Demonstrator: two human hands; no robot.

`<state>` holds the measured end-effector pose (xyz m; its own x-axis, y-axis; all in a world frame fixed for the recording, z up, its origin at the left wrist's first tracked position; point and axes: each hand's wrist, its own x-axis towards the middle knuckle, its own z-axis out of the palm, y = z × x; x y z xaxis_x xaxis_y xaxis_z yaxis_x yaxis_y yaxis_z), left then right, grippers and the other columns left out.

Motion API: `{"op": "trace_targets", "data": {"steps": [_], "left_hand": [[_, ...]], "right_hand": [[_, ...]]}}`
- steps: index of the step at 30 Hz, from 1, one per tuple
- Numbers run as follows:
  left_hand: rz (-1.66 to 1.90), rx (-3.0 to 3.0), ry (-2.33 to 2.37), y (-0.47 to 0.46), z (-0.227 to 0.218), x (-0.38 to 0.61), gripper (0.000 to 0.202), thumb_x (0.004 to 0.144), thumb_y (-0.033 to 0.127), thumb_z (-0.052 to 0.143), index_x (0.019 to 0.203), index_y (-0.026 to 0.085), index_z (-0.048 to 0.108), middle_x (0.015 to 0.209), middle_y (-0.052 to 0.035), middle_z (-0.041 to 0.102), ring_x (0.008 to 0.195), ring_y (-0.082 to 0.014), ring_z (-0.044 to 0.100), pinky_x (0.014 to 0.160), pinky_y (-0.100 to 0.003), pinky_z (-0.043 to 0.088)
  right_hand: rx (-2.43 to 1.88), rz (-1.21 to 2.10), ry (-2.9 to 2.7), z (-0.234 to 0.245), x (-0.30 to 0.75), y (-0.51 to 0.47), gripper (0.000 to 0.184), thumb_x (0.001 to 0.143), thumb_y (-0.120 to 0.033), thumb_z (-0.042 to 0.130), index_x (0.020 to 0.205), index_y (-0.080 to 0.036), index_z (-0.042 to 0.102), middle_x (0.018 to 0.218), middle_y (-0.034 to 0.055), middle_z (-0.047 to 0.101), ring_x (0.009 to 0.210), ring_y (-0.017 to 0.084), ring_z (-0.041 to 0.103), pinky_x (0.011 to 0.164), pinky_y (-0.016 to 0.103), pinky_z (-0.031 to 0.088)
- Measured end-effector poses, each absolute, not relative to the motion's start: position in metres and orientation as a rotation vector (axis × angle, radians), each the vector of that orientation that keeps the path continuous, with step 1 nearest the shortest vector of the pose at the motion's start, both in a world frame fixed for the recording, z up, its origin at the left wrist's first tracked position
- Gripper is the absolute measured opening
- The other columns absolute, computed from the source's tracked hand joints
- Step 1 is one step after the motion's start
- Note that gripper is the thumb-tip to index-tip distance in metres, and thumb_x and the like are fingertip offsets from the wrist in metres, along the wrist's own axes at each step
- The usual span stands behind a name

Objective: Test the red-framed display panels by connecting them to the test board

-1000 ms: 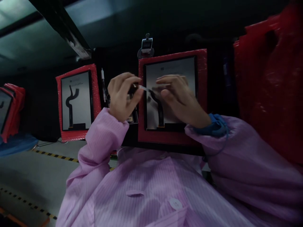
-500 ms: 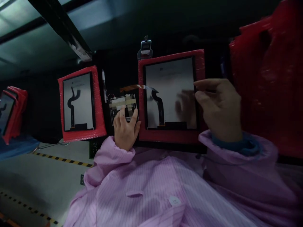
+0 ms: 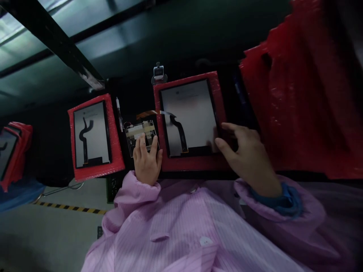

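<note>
My left hand [image 3: 147, 160] rests with fingers spread on a small circuit board [image 3: 138, 130] that has pale tape across it. An orange ribbon cable [image 3: 148, 113] runs from beside the board to the black flex cable [image 3: 179, 130] of a display panel [image 3: 195, 113]. The panel lies back side up, silvery with a dark frame, on a red bubble-wrap bag [image 3: 193, 164]. At the panel's lower right edge is my right hand [image 3: 244, 153], its thumb and fingers apart. Whether its fingertips touch the panel's edge, I cannot tell.
Left of the board lie a white pen [image 3: 118, 109] and a second display panel [image 3: 95, 132] on red wrap. A metal tally counter [image 3: 159, 71] stands behind the near panel. Red bags [image 3: 292, 94] are heaped at right, beside a blue pen-like object [image 3: 240, 90]. More wrapped panels [image 3: 14, 147] sit far left.
My right hand has moved down along the panel's right edge, and its thumb and fingers have parted. My left hand stays on the board. The whole view has shifted.
</note>
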<state>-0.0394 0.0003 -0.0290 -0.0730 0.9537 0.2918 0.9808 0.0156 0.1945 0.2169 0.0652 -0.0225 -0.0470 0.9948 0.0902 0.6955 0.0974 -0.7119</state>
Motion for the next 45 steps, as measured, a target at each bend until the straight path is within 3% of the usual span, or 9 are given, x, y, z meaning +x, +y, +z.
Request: {"op": "trace_targets", "data": {"steps": [5,10,16,19,25,30,35,40,45], "left_hand": [[-0.811,-2.215,-2.058,-0.002,-0.017,-0.024,0.044,0.104,0.034,0.046,0.141,0.014,0.057,0.145,-0.0222,0.056,0.137,-0.0327,0.053,0.111,-0.050,0.049],[-0.698,-2.403,-2.030,0.000,-0.017,-0.005,0.042,0.107,0.032,0.039,0.140,0.012,0.056,0.130,-0.0199,0.068,0.121,-0.0304,0.064,0.107,-0.050,0.053],[-0.823,-2.607,-2.199,0.016,0.008,-0.031,0.044,0.108,0.043,0.038,0.129,0.016,0.065,0.119,-0.0153,0.075,0.111,-0.0283,0.070,0.098,-0.047,0.058],[-1.233,-2.434,-2.416,0.034,0.024,-0.048,0.044,0.106,0.051,0.042,0.116,0.020,0.071,0.113,-0.0122,0.077,0.107,-0.0261,0.072,0.096,-0.044,0.058],[-1.954,-2.085,-2.512,0.067,0.048,-0.061,0.060,0.106,0.060,0.016,0.142,0.031,0.054,0.139,-0.0083,0.068,0.124,-0.0235,0.067,0.097,-0.042,0.059],[-2.284,-1.795,-2.740,0.068,0.056,-0.070,0.043,0.101,0.050,0.035,0.124,0.027,0.063,0.113,-0.0068,0.077,0.112,-0.0264,0.072,0.088,-0.044,0.060],[-2.414,-1.572,-2.935,0.069,0.056,-0.075,0.034,0.094,0.041,0.043,0.114,0.027,0.066,0.104,-0.0044,0.077,0.108,-0.0259,0.072,0.085,-0.041,0.060],[-2.947,-0.706,-2.970,0.069,0.067,-0.073,0.022,0.080,0.032,0.063,0.095,0.017,0.069,0.085,-0.0040,0.077,0.086,-0.0240,0.075,0.081,-0.034,0.059],[-3.215,-0.355,-2.872,0.062,0.072,-0.077,0.017,0.077,0.031,0.067,0.084,0.016,0.072,0.078,-0.0053,0.077,0.072,-0.0249,0.074,0.072,-0.036,0.061]], "right_hand": [[-1.614,0.673,-1.811,-0.031,0.210,0.056,0.055,0.093,-0.049,0.054,0.137,-0.017,0.059,0.129,0.0156,0.064,0.125,0.032,0.055,0.109,0.057,0.048],[-1.646,0.856,-1.513,-0.035,0.206,0.062,0.057,0.086,-0.048,0.066,0.136,-0.020,0.059,0.132,0.0138,0.064,0.130,0.031,0.056,0.114,0.059,0.045],[-1.319,1.118,-1.250,0.019,0.197,0.056,0.037,0.094,-0.044,0.062,0.129,-0.030,0.061,0.139,0.0070,0.063,0.133,0.028,0.059,0.117,0.056,0.047],[-1.065,1.136,-1.401,0.054,0.175,0.049,0.041,0.099,-0.039,0.056,0.139,-0.030,0.053,0.147,0.0090,0.056,0.138,0.027,0.055,0.117,0.051,0.049],[-0.694,1.082,-1.726,0.042,0.122,0.061,0.033,0.104,-0.039,0.047,0.134,-0.026,0.053,0.143,0.0096,0.059,0.135,0.024,0.053,0.115,0.049,0.048],[-1.095,1.073,-1.837,0.007,0.095,0.059,0.058,0.104,-0.058,0.038,0.142,-0.015,0.051,0.138,0.0190,0.059,0.132,0.035,0.049,0.113,0.065,0.043],[-0.511,1.113,-1.976,0.015,0.098,0.049,0.063,0.104,-0.058,0.041,0.153,-0.019,0.038,0.153,0.0112,0.050,0.147,0.025,0.036,0.121,0.047,0.042],[-1.197,1.194,-1.861,0.006,0.108,0.057,0.075,0.104,-0.066,0.029,0.155,-0.013,0.042,0.154,0.0162,0.048,0.142,0.033,0.039,0.122,0.059,0.034],[-1.186,1.293,-1.841,0.003,0.114,0.060,0.082,0.102,-0.071,0.027,0.164,-0.018,0.027,0.159,0.0126,0.043,0.138,0.029,0.046,0.118,0.053,0.041]]}}
